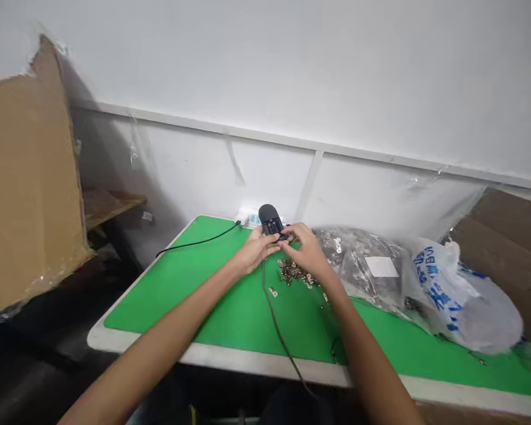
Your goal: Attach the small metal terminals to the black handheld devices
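A green surface is sitting against a white wall, and at its far middle both grips are meeting on a black device. The left grip is wrapping the device's near-left side and propping it tilted. The right grip is pinching narrowly at its lower right edge; whatever is between those fingertips is too small to tell. Doing this well probably means the left holding the body steady while the right is working with fingertips only. Just below, a pile of small metal parts is lying, a dark cable is running toward the bottom edge, and plastic bags are slumping at right.
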Tool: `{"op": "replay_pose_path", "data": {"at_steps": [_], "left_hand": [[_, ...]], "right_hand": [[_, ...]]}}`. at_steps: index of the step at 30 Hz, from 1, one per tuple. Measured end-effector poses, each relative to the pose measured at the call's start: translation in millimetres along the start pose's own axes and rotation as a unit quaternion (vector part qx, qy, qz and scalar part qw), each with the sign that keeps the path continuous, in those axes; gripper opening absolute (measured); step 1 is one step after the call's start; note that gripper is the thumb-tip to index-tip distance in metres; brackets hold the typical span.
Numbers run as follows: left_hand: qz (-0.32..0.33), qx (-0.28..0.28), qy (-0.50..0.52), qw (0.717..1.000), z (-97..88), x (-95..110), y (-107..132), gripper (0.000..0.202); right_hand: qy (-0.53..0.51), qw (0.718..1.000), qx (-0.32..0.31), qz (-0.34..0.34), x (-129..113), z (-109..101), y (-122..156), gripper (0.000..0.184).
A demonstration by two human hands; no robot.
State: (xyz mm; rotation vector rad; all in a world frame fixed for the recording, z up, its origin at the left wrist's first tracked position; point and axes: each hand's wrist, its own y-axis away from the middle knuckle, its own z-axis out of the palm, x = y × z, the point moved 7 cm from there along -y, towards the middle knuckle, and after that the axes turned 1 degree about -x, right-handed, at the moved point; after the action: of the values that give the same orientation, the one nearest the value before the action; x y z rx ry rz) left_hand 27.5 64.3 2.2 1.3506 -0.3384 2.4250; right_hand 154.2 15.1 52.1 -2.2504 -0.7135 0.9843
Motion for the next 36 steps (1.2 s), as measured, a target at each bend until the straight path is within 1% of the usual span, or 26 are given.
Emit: {"op": "replay_pose_path", "data": {"at_steps": [3,5,10,14,18,24,28,33,36], "left_hand": [[0.002,0.004,-0.001,1.0,-3.0,0,-2,0.031],[-0.004,-0.002,-0.006,1.0,-3.7,-1,-2,0.032],[-0.031,-0.034,-0.017,0.999,-1.9,-4,-1,0.034],[-0.017,-0.033,0.003,0.999,-2.8,-3,-2,0.03],[-0.008,-0.038,0.011,0.999,-3.2,-4,-4,0.029],[0.006,-0.05,0.01,0.999,-0.6,-2,-3,0.028],[0.005,-0.045,0.0,0.999,-0.6,-2,-4,0.025],[0.014,-0.058,0.02,0.998,1.5,0,-3,0.027],[0.01,-0.052,0.011,0.999,2.1,2,-1,0.03]], "right_hand": [[-0.006,1.0,-0.004,-0.008,-1,-1,0,0.007],[-0.008,1.0,-0.006,-0.009,0,-2,-1,0.005],[0.003,1.0,-0.014,-0.023,-1,-3,0,0.008],[0.014,0.998,-0.027,-0.046,-7,-1,0,0.008],[0.022,0.997,-0.034,-0.058,-10,2,1,0.008],[0.033,0.997,-0.042,-0.054,-10,4,2,0.009],[0.035,0.997,-0.044,-0.056,-11,6,2,0.009],[0.039,0.997,-0.038,-0.062,-14,4,2,0.009],[0.059,0.995,-0.038,-0.069,-16,0,3,0.008]]}}
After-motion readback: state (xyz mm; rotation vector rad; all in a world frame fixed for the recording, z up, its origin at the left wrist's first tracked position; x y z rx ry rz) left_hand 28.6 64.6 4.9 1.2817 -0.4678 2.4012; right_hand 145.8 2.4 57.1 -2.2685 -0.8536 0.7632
